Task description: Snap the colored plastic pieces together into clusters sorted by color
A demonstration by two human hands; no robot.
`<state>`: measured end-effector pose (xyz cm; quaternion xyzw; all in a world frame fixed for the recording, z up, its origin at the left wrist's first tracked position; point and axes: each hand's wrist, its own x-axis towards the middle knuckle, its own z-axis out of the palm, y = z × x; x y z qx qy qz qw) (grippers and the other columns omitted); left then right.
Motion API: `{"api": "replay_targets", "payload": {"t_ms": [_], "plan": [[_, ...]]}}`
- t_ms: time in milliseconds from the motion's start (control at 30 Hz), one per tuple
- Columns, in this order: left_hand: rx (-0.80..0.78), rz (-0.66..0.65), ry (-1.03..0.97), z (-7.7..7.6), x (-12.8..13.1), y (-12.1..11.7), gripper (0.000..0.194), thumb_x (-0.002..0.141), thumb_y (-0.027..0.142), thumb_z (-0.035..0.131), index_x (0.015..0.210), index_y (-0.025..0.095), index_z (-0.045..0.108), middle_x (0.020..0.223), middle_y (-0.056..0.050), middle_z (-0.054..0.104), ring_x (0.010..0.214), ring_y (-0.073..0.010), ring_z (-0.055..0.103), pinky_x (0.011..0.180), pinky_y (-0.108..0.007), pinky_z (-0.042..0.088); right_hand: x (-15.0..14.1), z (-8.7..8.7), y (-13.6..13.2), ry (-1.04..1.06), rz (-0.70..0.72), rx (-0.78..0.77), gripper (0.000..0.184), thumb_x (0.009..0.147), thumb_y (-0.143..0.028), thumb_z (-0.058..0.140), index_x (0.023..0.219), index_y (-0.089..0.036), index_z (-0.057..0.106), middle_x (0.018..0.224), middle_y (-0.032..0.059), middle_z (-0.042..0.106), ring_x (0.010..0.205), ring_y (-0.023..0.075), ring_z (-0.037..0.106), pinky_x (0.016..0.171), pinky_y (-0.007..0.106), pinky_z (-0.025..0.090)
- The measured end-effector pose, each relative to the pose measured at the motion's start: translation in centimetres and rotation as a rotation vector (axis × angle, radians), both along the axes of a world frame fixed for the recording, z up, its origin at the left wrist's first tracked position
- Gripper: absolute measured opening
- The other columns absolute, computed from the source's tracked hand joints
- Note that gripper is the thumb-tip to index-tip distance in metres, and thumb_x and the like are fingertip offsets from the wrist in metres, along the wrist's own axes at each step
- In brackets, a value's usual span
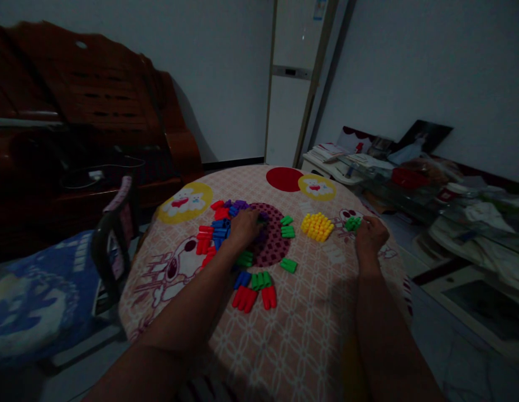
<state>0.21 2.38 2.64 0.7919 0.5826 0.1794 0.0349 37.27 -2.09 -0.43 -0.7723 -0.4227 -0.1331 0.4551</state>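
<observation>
My left hand [245, 225] reaches over the left part of the round table, its fingers curled down among plastic building pieces. What its fingertips hold is too dark to make out. Around it lie blue pieces [220, 231], red pieces [205, 239], purple pieces [240, 204] and green pieces [245, 258]. Farther right, my right hand [371, 233] is closed, with its fingertips at the edge of a small green cluster of pieces [352, 224]. Between the hands sits a yellow cluster of pieces [317, 226], packed together. Loose green pieces [287, 231] lie left of it.
A patterned cloth covers the round table [301, 335]. Nearer me are more red pieces [244, 299] and a blue piece [242, 280]. A chair [113, 240] stands at the left, with a wooden sofa [96, 106] behind. A cluttered glass-topped cabinet [410, 184] stands right.
</observation>
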Motion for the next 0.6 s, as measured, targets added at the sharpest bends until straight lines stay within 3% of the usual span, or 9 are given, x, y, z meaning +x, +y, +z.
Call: {"api": "replay_targets", "payload": {"t_ms": [200, 400, 600], "plan": [[-0.037, -0.04, 0.113, -1.0, -0.8, 1.1, 0.03, 0.086, 0.026, 0.061, 0.111, 0.011, 0.066, 0.113, -0.018, 0.068, 0.108, -0.0332, 0.063, 0.089, -0.038, 0.049, 0.0, 0.1, 0.0, 0.069, -0.02, 0.086, 0.039, 0.08, -0.024, 0.043, 0.101, -0.009, 0.072, 0.092, 0.0166, 0.074, 0.076, 0.0251, 0.068, 0.072, 0.034, 0.05], [-0.096, -0.027, 0.121, -1.0, -0.8, 1.3, 0.033, 0.086, 0.029, 0.062, 0.115, 0.012, 0.066, 0.117, -0.016, 0.068, 0.109, -0.0294, 0.064, 0.093, -0.035, 0.049, -1.3, 0.3, 0.3, 0.016, 0.09, 0.148, 0.034, 0.078, -0.024, 0.046, 0.096, -0.013, 0.073, 0.09, 0.0134, 0.074, 0.08, 0.0244, 0.068, 0.077, 0.035, 0.051], [-0.101, 0.024, 0.051, -1.0, -1.1, 1.4, 0.032, 0.096, 0.023, 0.045, 0.119, 0.013, 0.064, 0.118, -0.014, 0.071, 0.108, -0.0264, 0.066, 0.089, -0.034, 0.049, -1.9, 0.4, 0.5, 0.021, 0.149, 0.227, 0.032, 0.076, -0.025, 0.048, 0.092, -0.013, 0.073, 0.088, 0.0133, 0.074, 0.08, 0.0253, 0.068, 0.077, 0.036, 0.052]]}}
